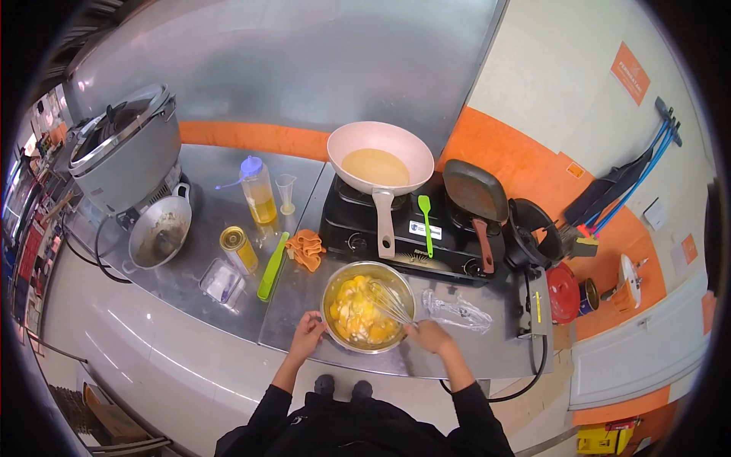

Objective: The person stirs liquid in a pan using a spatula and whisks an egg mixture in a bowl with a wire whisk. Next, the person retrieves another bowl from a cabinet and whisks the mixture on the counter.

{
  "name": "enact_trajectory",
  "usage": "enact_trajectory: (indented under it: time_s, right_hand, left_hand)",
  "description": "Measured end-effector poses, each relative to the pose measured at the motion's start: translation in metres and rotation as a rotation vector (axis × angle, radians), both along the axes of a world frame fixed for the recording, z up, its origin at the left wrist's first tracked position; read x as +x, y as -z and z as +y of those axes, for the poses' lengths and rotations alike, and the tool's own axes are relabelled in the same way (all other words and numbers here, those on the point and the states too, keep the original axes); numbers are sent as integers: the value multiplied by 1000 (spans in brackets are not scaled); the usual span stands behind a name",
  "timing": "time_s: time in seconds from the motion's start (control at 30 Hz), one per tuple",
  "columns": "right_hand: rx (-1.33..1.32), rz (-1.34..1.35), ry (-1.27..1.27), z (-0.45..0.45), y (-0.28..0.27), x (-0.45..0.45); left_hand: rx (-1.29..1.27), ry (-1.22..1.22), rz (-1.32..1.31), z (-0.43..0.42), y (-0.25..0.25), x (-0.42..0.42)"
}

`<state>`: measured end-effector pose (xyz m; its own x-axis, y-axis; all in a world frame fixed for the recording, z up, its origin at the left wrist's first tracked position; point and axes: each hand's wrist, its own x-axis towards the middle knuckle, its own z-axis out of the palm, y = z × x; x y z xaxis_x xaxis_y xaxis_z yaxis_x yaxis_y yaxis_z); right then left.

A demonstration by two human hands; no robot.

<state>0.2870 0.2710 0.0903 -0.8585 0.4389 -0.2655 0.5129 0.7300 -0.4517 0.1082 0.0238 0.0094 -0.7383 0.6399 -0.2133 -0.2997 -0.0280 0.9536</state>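
Note:
A steel mixing bowl [356,270] stands near the front edge of the metal counter, holding cracked eggs [352,311] with yellow yolks partly broken up. My left hand [308,333] pinches the bowl's left rim between thumb and fingers. On the other side, my right hand [429,336] is closed round the handle of a wire whisk [388,300], whose loops reach down into the eggs at a slant. Crumpled clear plastic wrap [460,312] lies to the right of the bowl. An orange cloth [306,250] is bunched up behind its left side.
Behind the bowl, a black gas stove [343,228] carries a pink frying pan [346,148] with yellowish liquid, a green spatula [426,217] and a dark square pan [476,190]. An oil bottle [259,190], yellow can [238,247], green-handled tool [272,270] and wok [161,228] stand left.

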Motion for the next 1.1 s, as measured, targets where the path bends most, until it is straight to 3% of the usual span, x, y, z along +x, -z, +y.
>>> enact_trajectory:
  time_s: [0.1, 0.2, 0.3, 0.4, 0.5, 0.6, 0.7, 0.8, 1.1]
  right_hand:
    - [-263, -468, 37, -6, -44, -8]
    - [15, -13, 8, 2, -6, 3]
    - [-239, -451, 48, -1, -28, -4]
    - [-120, -34, 11, 2, -22, 4]
    - [-255, -399, 51, -1, -17, 0]
    - [-314, -261, 93, 5, -36, 3]
    - [-272, -392, 80, -6, -18, 1]
    - [-380, -281, 32, 5, -38, 5]
    - [-197, -322, 89, -11, -16, -1]
  left_hand:
    - [-19, 6, -40, 0, 0, 0]
    - [-22, 6, -28, 0, -2, 0]
    - [-14, -5, -36, 0, -2, 1]
    - [-3, 11, -30, 0, -1, 0]
    - [4, 6, -40, 0, -1, 1]
    - [30, 4, -19, 0, 0, 1]
    - [14, 19, -18, 0, -2, 1]
    - [21, 20, -19, 0, -4, 1]
    - [-6, 13, -18, 0, -2, 2]
